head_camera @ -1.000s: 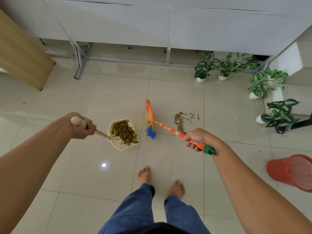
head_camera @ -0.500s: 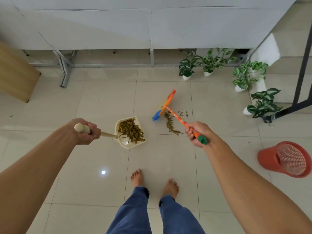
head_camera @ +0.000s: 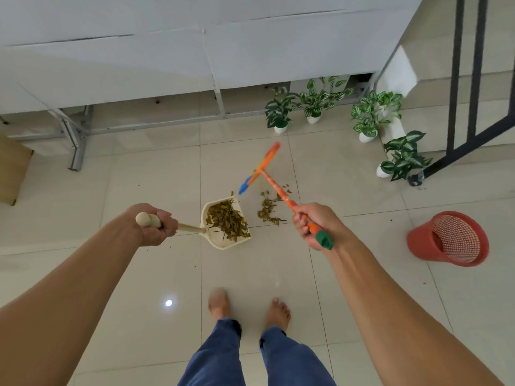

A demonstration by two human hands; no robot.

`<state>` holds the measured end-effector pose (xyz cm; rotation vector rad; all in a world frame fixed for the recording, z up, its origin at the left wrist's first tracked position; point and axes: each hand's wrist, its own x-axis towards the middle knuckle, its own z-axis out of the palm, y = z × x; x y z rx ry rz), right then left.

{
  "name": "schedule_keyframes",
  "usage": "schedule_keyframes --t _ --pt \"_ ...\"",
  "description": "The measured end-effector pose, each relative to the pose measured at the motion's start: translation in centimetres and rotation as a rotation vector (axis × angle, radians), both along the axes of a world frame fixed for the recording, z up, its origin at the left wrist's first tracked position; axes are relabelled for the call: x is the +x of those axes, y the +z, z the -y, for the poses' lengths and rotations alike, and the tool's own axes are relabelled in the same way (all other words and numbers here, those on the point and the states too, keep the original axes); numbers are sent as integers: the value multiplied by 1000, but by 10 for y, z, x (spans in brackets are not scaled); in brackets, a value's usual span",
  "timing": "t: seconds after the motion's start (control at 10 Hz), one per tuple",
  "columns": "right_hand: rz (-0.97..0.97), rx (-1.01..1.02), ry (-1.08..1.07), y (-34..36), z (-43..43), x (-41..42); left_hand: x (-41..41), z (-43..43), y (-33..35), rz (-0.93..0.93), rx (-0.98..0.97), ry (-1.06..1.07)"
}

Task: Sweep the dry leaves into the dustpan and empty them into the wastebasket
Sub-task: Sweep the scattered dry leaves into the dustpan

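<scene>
My left hand (head_camera: 156,225) grips the wooden handle of a cream dustpan (head_camera: 220,242) that holds a heap of dry brown leaves (head_camera: 227,220). My right hand (head_camera: 312,224) grips the orange broom (head_camera: 276,190) near its green handle end. The broom's orange and blue head stands beyond the dustpan. A small pile of loose leaves (head_camera: 269,208) lies on the tiles just right of the dustpan, under the broom shaft. The red mesh wastebasket (head_camera: 448,238) lies tipped on the floor at the right, its mouth towards me.
Several potted plants (head_camera: 367,118) stand along the far right. A black metal frame (head_camera: 471,87) rises at the right edge. A metal-legged white bench (head_camera: 75,140) runs along the back. A wooden panel (head_camera: 12,168) is at the left edge. My bare feet (head_camera: 249,309) stand on the tiles.
The broom head has swung from upright beside the dustpan to a slant farther off. The loose leaves now lie closer to the dustpan. The view has shifted right.
</scene>
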<state>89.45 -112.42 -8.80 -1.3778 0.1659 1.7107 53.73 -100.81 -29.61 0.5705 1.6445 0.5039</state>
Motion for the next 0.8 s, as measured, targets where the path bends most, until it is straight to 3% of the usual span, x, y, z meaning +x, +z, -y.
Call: schedule_keyframes --t 0.1,0.2,0.3,0.6,0.7,0.8 --pt "30 11 72 -14 -37 -18 24 -64 246 340 -403 518" --pt "65 -35 121 -25 -71 -43 23 -25 236 283 -522 422" --pt "93 -76 114 -29 -82 -58 10 -16 225 269 -484 425" --pt "-67 -76 -225 -6 -21 2 22 -33 212 269 -534 407" --pt "42 -104 -110 16 -3 30 44 -46 215 253 -532 357" --pt "409 -208 157 20 -1 50 69 -63 214 235 -511 329"
